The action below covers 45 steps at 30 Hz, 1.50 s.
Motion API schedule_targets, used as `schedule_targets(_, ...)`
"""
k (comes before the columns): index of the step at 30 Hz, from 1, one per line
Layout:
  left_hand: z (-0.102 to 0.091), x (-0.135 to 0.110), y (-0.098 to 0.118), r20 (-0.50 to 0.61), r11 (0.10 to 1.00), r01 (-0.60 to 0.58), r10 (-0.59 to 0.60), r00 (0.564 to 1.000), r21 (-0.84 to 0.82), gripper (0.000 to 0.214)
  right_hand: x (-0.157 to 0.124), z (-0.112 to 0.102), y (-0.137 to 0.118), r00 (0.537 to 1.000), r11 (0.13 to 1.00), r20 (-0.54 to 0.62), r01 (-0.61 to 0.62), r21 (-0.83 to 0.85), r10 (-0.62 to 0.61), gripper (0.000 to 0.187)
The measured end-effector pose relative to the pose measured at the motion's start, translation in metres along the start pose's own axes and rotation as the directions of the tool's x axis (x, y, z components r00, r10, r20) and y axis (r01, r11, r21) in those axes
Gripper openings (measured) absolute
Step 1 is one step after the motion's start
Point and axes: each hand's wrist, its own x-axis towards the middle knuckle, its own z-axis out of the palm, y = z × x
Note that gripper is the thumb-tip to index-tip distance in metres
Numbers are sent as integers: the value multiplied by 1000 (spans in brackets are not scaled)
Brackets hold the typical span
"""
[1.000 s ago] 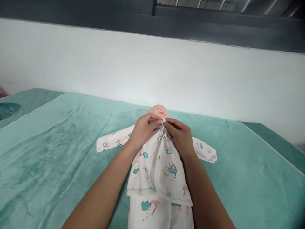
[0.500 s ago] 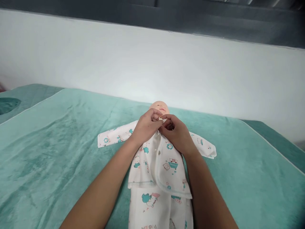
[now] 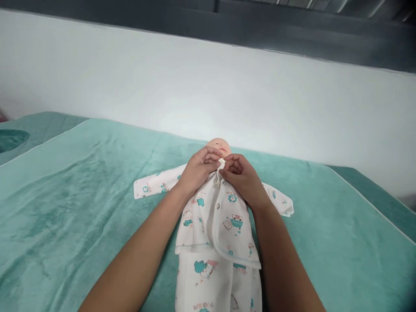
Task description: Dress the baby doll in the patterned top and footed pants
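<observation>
A baby doll (image 3: pixel 222 145) lies on its back on a teal towel (image 3: pixel 81 186), head towards the white wall. It wears a white printed shirt (image 3: pixel 224 221) with its sleeves spread out to both sides, and matching trousers (image 3: pixel 214 286). My left hand (image 3: pixel 198 169) and my right hand (image 3: pixel 242 177) meet at the shirt's collar just under the doll's chin. Both pinch the two front edges of the shirt together at the top fastening. The fastening itself is mostly hidden by my fingertips.
The towel covers a padded surface that runs to a white wall (image 3: pixel 208 86) behind the doll. A darker teal sheet (image 3: pixel 373 190) shows past the towel's right edge, and a dark teal fold (image 3: pixel 9 138) lies at the far left.
My hands have stayed at the collar, with the fingers shifting slightly and drawing closer together. The view has tilted a little, so doll and hands sit a bit higher in the picture.
</observation>
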Motion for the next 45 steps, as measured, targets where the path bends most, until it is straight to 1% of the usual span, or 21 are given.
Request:
schedule_targets(4,-3,-1,2,63,999,16,-14,998,-32,22,1,-4,1,1000,1000,10,-15,-2,15,29)
schedule_targets(7,-3,-1,2,88,1000,9,-9,996,-8,21,4,-7,5,1000,1000,21,-11,27,10,28)
schedule_targets(8,-3,-1,2,74,1000,-3,1,997,22,20,5,-7,7,1000,999,14,-9,39,9,28)
schedule_targets(10,-1,0,2,12,994,-17,16,1000,110,17,6,-6,9,1000,999,-25,-13,41,14,26)
schedule_targets(12,1,0,1,-63,980,-2,15,998,201,15,7,-4,11,997,999,-67,-24,23,26,25)
schedule_targets(15,2,1,1,-115,966,24,6,993,258,15,7,-1,11,995,999,-94,-40,-2,40,25)
schedule_targets(17,2,0,2,-114,977,28,-3,994,213,14,6,-1,10,994,999,-94,-47,-5,46,25)
schedule_targets(21,0,-1,2,-36,999,46,-46,998,13,18,7,-2,10,997,1000,-72,-27,11,28,26)
schedule_targets(23,0,-1,2,-18,999,54,-54,998,2,16,8,-2,10,997,1000,-70,-14,1,14,26)
schedule_targets(24,1,0,2,-24,998,50,-49,999,33,15,8,-2,11,997,1000,-74,-13,-11,12,26)
schedule_targets(26,2,1,1,-60,987,16,-7,998,159,11,9,-2,12,996,999,-83,-21,-30,18,26)
schedule_targets(29,1,0,1,-135,915,-56,119,984,400,9,6,-1,9,995,999,-101,-16,-28,13,29)
schedule_targets(31,-2,-7,4,-141,884,-70,152,978,463,8,0,0,0,990,998,-141,-6,-69,-4,24)
schedule_targets(33,-8,-18,10,-69,895,-50,89,994,444,9,-10,1,-14,988,976,-155,-16,-219,-18,19)
schedule_targets(34,-12,-24,13,-10,904,-32,40,999,427,12,-16,2,-21,991,945,-129,-26,-327,-17,24)
schedule_targets(36,-18,-35,19,105,904,-23,-24,994,427,16,-28,4,-36,999,846,-36,-30,-533,13,33)
schedule_targets(38,-21,-41,23,179,877,-81,-6,984,474,15,-39,5,-47,998,753,35,-21,-658,59,34)
schedule_targets(40,-21,-42,25,233,842,-155,35,972,517,15,-46,6,-54,995,700,58,-15,-714,81,29)
schedule_targets(42,-20,-40,25,277,823,-185,36,960,537,14,-50,6,-56,995,670,62,-8,-742,80,26)
schedule_targets(44,-19,-38,25,266,840,-156,15,964,519,11,-51,6,-56,994,665,62,-12,-747,87,25)
schedule_targets(45,-20,-38,24,244,861,-130,7,970,492,11,-50,6,-56,992,690,67,-26,-724,107,24)
